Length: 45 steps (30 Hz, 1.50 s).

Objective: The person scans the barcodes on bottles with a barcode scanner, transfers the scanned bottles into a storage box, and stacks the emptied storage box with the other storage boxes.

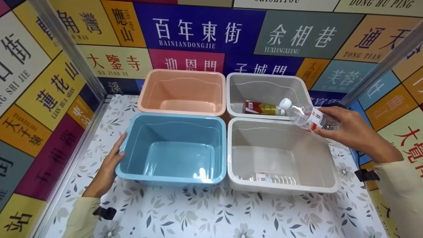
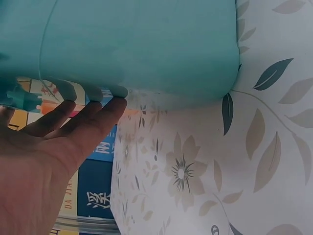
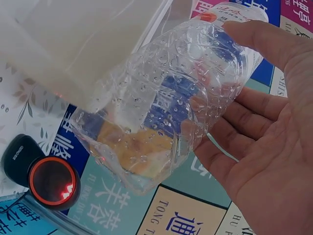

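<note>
My right hand (image 1: 355, 130) grips a clear plastic bottle (image 1: 299, 114) with a white cap and a red-and-white label. The bottle is tilted above the line where the two right-hand bins meet, its cap towards the left. In the right wrist view, water drops cling to the bottle's wall (image 3: 166, 93), with the thumb and fingers on opposite sides. My left hand (image 1: 107, 170) touches the left outer side of the blue bin (image 1: 172, 180). Its fingers are nearly straight against the wall in the left wrist view.
A front off-white bin (image 1: 281, 188) contains a clear bottle (image 1: 274, 178). The grey bin (image 1: 269, 77) behind it holds a red-and-yellow package (image 1: 262, 108). A pink bin (image 1: 185, 73) stands behind the blue one. Patterned panels enclose the floral-covered table (image 1: 185, 215).
</note>
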### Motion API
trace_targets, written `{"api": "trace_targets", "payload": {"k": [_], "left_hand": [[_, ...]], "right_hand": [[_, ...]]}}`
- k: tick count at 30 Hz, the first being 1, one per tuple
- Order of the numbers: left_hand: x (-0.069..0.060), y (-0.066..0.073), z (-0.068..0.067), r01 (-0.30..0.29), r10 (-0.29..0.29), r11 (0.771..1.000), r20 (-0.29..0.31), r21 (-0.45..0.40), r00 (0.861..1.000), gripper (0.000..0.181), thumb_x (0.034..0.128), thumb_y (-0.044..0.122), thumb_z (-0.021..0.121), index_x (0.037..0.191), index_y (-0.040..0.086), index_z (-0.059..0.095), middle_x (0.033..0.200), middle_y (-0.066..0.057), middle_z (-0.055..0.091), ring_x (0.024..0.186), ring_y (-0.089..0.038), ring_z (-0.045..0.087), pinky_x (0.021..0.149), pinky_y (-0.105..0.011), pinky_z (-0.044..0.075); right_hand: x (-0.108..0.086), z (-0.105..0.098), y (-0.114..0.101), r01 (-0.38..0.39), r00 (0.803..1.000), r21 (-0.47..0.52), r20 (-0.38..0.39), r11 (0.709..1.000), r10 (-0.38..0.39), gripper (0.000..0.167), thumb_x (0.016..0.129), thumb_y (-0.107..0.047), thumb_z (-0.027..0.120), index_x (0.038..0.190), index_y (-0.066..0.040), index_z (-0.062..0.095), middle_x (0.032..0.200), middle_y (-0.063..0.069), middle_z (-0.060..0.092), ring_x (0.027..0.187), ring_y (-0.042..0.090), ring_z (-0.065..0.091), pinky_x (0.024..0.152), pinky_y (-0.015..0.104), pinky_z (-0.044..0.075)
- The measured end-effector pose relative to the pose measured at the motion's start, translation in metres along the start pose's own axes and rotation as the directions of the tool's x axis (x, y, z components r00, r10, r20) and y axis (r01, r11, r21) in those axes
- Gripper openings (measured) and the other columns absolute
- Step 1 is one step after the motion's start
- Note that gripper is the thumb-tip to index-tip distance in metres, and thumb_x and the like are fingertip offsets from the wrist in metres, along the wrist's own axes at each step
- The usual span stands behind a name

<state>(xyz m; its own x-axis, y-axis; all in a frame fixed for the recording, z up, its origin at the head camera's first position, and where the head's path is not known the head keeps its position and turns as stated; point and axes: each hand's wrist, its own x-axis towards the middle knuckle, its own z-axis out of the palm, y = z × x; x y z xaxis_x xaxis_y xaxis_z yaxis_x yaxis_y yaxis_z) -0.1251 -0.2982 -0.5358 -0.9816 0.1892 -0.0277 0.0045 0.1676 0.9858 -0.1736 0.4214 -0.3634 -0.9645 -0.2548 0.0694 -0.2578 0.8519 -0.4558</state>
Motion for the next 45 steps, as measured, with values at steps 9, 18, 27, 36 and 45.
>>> {"api": "trace_targets", "payload": {"k": [9,18,27,36,45], "left_hand": [[0.001,-0.002,0.000,0.004,-0.004,0.999,0.008,-0.040,1.000,0.060,0.1205,0.036,0.034,0.177,0.043,0.016,0.185,0.009,0.008,0.168,-0.035,0.008,0.126,-0.076,0.013],[-0.001,-0.001,-0.001,0.009,-0.009,0.998,0.008,-0.059,1.000,0.060,0.1204,0.034,0.035,0.177,0.042,0.017,0.185,0.010,0.007,0.168,-0.032,0.007,0.127,-0.075,0.011],[0.000,0.001,0.000,-0.002,0.003,0.998,0.008,-0.065,1.000,0.060,0.1206,0.033,0.036,0.178,0.040,0.018,0.185,0.009,0.008,0.169,-0.032,0.006,0.127,-0.075,0.009],[0.000,-0.002,0.001,-0.009,0.009,0.999,0.010,-0.046,1.000,0.060,0.1205,0.033,0.035,0.178,0.041,0.018,0.185,0.010,0.008,0.170,-0.033,0.003,0.127,-0.077,0.006],[0.000,-0.003,-0.001,-0.017,0.017,0.999,0.005,-0.045,1.000,0.061,0.1205,0.032,0.035,0.179,0.036,0.017,0.184,0.011,0.010,0.169,-0.029,0.007,0.128,-0.072,0.009]], "right_hand": [[-0.004,-0.005,0.015,-0.044,0.999,-0.003,-0.016,0.999,0.044,0.072,0.094,-0.026,0.091,0.153,0.000,0.061,0.149,0.030,0.062,0.129,0.055,0.061,0.105,0.057,0.058],[-0.003,-0.003,0.029,-0.125,0.992,0.006,0.016,0.992,0.125,0.077,0.097,-0.031,0.088,0.157,0.004,0.055,0.151,0.034,0.058,0.131,0.056,0.057,0.103,0.079,0.048],[-0.006,-0.002,0.046,-0.171,0.985,-0.003,0.012,0.985,0.171,0.081,0.099,-0.038,0.085,0.159,0.005,0.052,0.153,0.038,0.053,0.127,0.061,0.056,0.097,0.079,0.052],[-0.010,-0.002,0.059,-0.235,0.972,0.004,0.022,0.972,0.235,0.090,0.101,-0.049,0.080,0.164,0.004,0.045,0.159,0.040,0.046,0.130,0.064,0.052,0.099,0.079,0.050],[-0.011,-0.001,0.070,-0.262,0.965,-0.002,0.011,0.965,0.262,0.085,0.102,-0.043,0.081,0.161,0.008,0.046,0.152,0.041,0.050,0.126,0.061,0.054,0.082,0.034,0.063]]}}
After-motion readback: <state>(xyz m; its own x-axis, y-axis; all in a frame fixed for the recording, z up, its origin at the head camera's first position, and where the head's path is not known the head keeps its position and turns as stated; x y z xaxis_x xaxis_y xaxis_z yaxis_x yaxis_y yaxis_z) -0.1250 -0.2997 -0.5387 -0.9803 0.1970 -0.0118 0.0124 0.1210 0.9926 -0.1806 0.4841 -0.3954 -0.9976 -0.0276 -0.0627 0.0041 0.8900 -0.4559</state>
